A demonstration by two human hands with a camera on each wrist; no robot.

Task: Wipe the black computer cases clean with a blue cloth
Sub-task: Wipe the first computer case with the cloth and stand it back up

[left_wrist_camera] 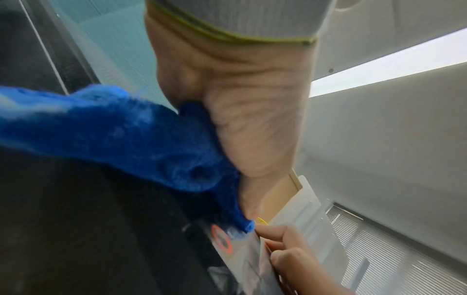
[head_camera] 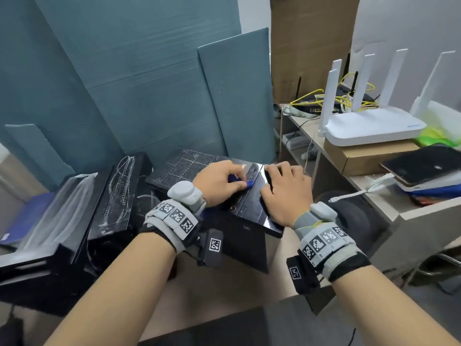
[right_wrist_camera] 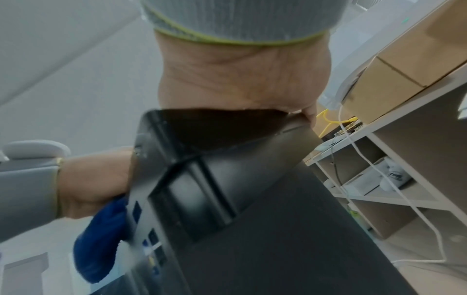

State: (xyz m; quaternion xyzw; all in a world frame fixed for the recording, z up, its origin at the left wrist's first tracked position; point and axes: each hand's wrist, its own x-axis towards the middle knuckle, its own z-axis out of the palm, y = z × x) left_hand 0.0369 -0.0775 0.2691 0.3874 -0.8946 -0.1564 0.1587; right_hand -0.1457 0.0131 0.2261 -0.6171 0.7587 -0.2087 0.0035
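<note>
Blue cloth (head_camera: 238, 184) bunched in curled left hand (head_camera: 219, 181) (against black case (head_camera: 252, 211)), right hand (head_camera: 287, 193) gripping its edge.

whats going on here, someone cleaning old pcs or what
Yes. A person is wiping a black computer case that lies on its side. The left hand holds a bunched blue cloth and presses it against the case's glossy front panel near the ports, while the right hand grips the panel's far edge to steady it. Two more black cases stand to the left, untouched by either hand right now. A white router sits on the shelf to the right.
</note>
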